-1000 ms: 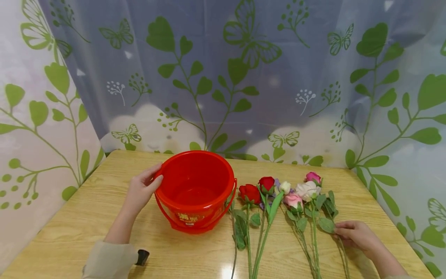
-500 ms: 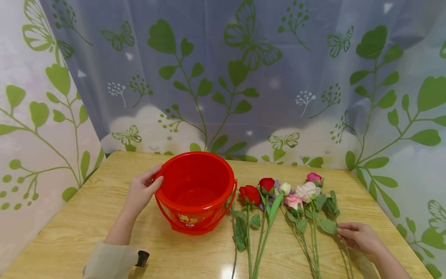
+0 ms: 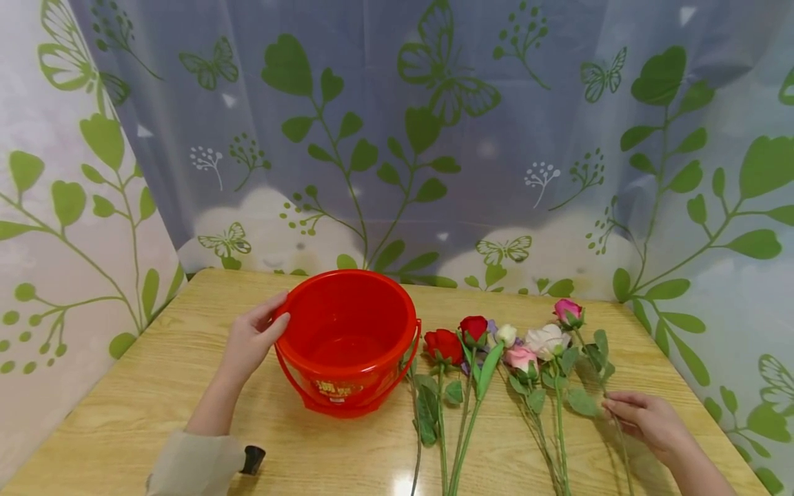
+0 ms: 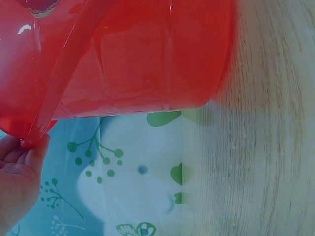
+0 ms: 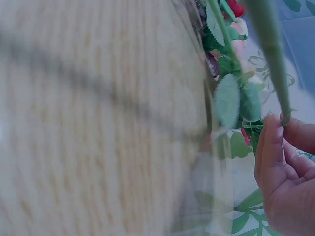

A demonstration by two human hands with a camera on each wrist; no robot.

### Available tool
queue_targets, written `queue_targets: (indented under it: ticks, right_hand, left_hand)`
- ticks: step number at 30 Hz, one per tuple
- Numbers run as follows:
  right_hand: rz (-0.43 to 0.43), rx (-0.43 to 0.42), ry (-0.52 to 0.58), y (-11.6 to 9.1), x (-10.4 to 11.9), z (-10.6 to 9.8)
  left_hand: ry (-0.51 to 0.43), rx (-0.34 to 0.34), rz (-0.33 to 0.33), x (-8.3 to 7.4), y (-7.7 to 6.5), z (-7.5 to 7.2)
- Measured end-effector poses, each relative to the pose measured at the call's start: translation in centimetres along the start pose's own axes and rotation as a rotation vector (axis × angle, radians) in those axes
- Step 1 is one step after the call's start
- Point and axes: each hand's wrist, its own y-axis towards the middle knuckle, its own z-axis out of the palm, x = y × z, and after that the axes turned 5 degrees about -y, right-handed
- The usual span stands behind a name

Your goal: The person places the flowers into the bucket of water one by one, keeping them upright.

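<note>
Two hands are busy: the left hand [image 3: 251,339] holds the red bucket [image 3: 347,344], left of centre; the right hand [image 3: 648,421] pinches the magenta rose [image 3: 568,313], at right, by its stem [image 3: 627,468]; pulled sideways, its leaves [image 3: 595,356] could snag the white rose [image 3: 547,342]

Bucket [image 3: 346,334] toward the back edge of the tabletop [image 3: 149,372] is shiny red plastic, smooth inside and out, and the gold print [image 3: 338,388] on its wall looks kinda metallic. Tabletop's wood or wood-look, streaky grain, smooth, with a bright glare spot by the front edge. Red rose [image 3: 443,346] has soft, matt, cloth-looking petals, same with the hot-pink rose [image 3: 568,312] near the right back corner. That one's stem [image 5: 269,46] looks like smooth green plastic, low shine. Backdrop [image 3: 384,227] behind the back edge: thin printed sheet, faint sheen, soft creases. Beige sleeve [image 3: 197,461] by the front edge is plain matt cloth.
</note>
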Motion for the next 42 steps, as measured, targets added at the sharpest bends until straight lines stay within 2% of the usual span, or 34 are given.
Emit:
queue_targets:
  ticks: [12,16,23,29,39,42]
  right_hand:
    - [-0.058,-0.063,0.005,-0.9,0.8,-0.2]
    - [-0.097,-0.059,0.089,-1.3,1.4,-0.3]
    - [-0.228,-0.032,0.254,-1.9,2.5,0.4]
    - [-0.284,-0.003,0.315,-2.0,3.4,1.7]
    - [-0.338,0.064,0.422,-2.1,4.9,3.5]
    - [-0.338,0.072,0.424,-2.2,5.3,4.0]
  left_hand:
    - [0.009,-0.006,-0.002,-0.1,-0.1,0.0]
    - [0.02,-0.004,-0.008,-0.2,-0.2,-0.1]
    - [0.011,-0.004,-0.013,-0.3,-0.2,0.0]
    - [0.006,-0.005,-0.013,-0.5,-0.2,0.0]
    - [-0.001,-0.006,0.014,-0.2,-0.1,0.1]
    - [0.002,-0.006,0.015,-0.2,-0.1,0.1]
